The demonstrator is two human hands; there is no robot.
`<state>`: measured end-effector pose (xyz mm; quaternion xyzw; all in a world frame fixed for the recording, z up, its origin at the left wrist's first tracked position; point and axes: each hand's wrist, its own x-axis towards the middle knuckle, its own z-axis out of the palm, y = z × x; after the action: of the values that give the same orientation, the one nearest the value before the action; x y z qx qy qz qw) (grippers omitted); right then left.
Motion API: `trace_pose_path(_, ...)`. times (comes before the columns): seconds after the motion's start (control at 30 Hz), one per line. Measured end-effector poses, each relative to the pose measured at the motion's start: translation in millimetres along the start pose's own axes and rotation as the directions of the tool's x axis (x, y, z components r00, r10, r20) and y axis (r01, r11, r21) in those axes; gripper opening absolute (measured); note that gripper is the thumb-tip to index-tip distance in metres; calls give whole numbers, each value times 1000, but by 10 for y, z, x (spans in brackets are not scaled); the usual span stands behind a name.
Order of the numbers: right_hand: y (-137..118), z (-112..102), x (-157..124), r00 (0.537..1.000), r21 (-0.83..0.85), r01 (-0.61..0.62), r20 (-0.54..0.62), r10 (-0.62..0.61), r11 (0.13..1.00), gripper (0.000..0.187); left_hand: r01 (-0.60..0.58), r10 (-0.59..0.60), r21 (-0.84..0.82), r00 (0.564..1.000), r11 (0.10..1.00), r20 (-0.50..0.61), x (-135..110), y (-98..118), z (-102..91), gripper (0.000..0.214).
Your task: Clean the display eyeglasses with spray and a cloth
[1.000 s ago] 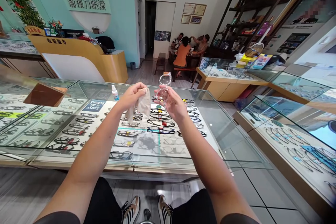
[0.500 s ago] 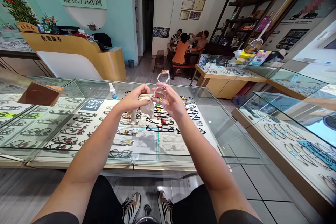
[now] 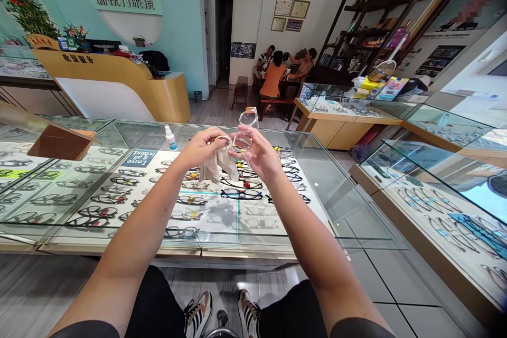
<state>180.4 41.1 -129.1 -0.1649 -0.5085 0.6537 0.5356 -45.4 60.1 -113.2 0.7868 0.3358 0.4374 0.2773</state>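
Observation:
My right hand (image 3: pixel 264 154) grips a pair of clear-framed eyeglasses (image 3: pixel 242 140), held on end with one lens above the other. A small orange-and-white tag shows at the upper end of the frame. To its left, my left hand (image 3: pixel 203 147) pinches a beige cleaning cloth (image 3: pixel 216 166), whose folds hang down beside the lower lens. Whether the cloth touches the lens I cannot tell. Both hands are above the glass display case (image 3: pixel 222 224), which holds rows of eyeglasses. A white spray bottle (image 3: pixel 170 138) with a blue label stands on the glass, left of my left hand.
A dark sign with white lettering (image 3: pixel 139 158) lies in the case. A brown wooden object (image 3: pixel 59 141) is at the left. More display cases (image 3: pixel 435 216) stand to the right. Behind are a wooden counter (image 3: pixel 170 95) and several people seated at a table.
My left hand has shifted the cloth slightly; more of it now hangs open beneath the fingers. The eyeglasses have moved slightly right and down in my right hand.

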Motion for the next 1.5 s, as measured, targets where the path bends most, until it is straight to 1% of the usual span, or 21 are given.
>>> trace_pose_path(0.1, 15, -4, 8, 1000, -6, -5, -9, 4, 1000, 39, -13, 13, -10, 999, 1000, -31, -7, 10, 21, 34)
trace_pose_path(0.2, 24, -19, 19, 1000, -17, -14, -26, 14, 1000, 38, 1, -5, -48, 998, 999, -70, -9, 17, 33, 37)
trace_pose_path(0.3, 27, -25, 23, 999, -17, -19, -34, 19, 1000, 37, 12, -23, -82, 991, 997, -133, -1, 16, 37, 44)
trace_pose_path(0.4, 35, -23, 20, 999, -21, -26, -38, 25, 999, 37, 24, -42, -87, 976, 996, -211, 5, 18, 36, 49)
trace_pose_path(0.53, 59, -29, 26, 998, -12, -20, -53, 20, 1000, 37, 49, -77, -102, 954, 994, -291, 5, 33, 30, 49)
trace_pose_path(0.67, 67, -43, 41, 997, -43, 9, -70, -12, 999, 38, 74, -101, -104, 952, 992, -287, 5, 51, 19, 44)
trace_pose_path(0.77, 47, -54, 47, 991, -77, 52, -120, -61, 996, 38, 99, -116, -74, 953, 992, -280, 2, 56, 2, 42)
trace_pose_path(0.9, -5, -79, 47, 974, -95, 130, -175, -145, 987, 35, 106, -112, -39, 953, 994, -280, -3, 46, -24, 41)
trace_pose_path(1.07, -80, -117, 51, 945, -93, 221, -227, -236, 971, 36, 102, -100, -2, 969, 995, -226, -6, 3, -36, 44)
trace_pose_path(1.2, -131, -118, 47, 924, -77, 297, -230, -307, 952, 38, 111, -86, 100, 970, 989, -229, -25, -32, -7, 40)
trace_pose_path(1.33, -153, -98, 31, 914, -104, 325, -220, -340, 940, 38, 124, -69, 223, 968, 967, -240, -48, -34, 42, 31)
trace_pose_path(1.4, -159, -93, 23, 912, -121, 328, -218, -348, 937, 39, 135, -75, 231, 965, 963, -251, -51, -35, 57, 28)
trace_pose_path(1.5, -173, -96, 14, 906, -127, 343, -217, -364, 931, 38, 156, -100, 183, 954, 971, -283, -38, -46, 51, 24)
